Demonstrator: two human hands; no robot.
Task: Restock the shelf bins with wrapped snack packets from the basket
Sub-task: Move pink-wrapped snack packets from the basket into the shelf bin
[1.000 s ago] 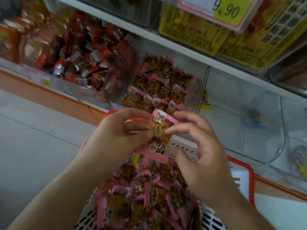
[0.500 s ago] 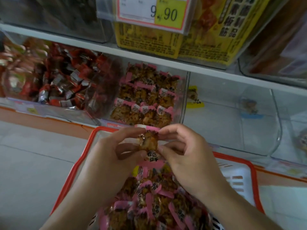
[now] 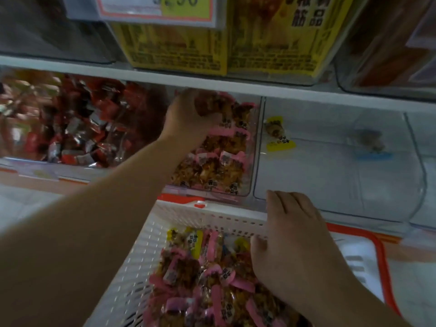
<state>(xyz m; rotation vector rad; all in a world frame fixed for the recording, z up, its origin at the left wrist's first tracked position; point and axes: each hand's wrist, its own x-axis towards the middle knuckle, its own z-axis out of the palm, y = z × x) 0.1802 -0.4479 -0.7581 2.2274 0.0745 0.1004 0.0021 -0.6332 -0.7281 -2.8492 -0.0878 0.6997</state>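
Your left hand (image 3: 188, 116) holds a packet (image 3: 207, 105) over the part-full bin (image 3: 256, 147); your right hand (image 3: 290, 241), fingers relaxed, rests on the basket (image 3: 188, 215), still heaped below.

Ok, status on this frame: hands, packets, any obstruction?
Left hand in pink-packet bin, grip unclear. Right hand open over basket. Nothing blocking.

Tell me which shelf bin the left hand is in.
The middle clear bin, holding pink-wrapped packets. The left hand reaches into it; the bin of red packets lies to its left.
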